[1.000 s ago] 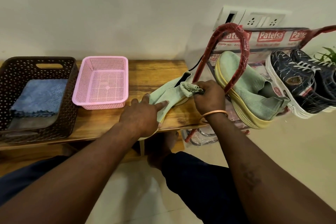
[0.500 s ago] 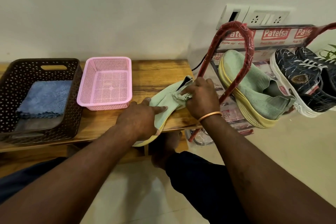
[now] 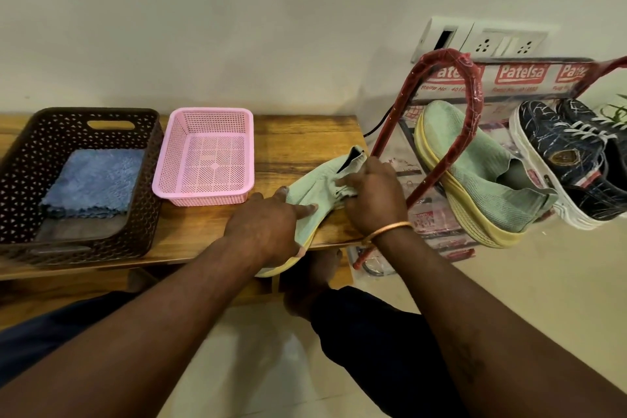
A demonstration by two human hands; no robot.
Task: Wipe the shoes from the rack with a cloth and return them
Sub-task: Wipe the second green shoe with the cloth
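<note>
A pale green knit shoe (image 3: 317,192) with a yellow sole lies on the right end of the wooden bench (image 3: 285,139), its toe sticking out over the front edge. My left hand (image 3: 268,229) grips the toe end, index finger stretched along the upper. My right hand (image 3: 371,195) presses a small green cloth (image 3: 342,188) against the shoe near its opening; the cloth is mostly hidden under my fingers. The matching green shoe (image 3: 475,173) sits tilted on the red shoe rack (image 3: 444,105) to the right.
A dark blue pair of sneakers (image 3: 573,159) sits on the rack beside the green shoe. On the bench stand an empty pink basket (image 3: 205,154) and a brown basket (image 3: 30,159) holding a folded blue cloth (image 3: 90,183). Wall sockets (image 3: 485,42) are above the rack.
My right hand with the cloth has slid left along the shoe, from the heel by the rack frame toward the middle. My left hand has kept its hold on the toe.
</note>
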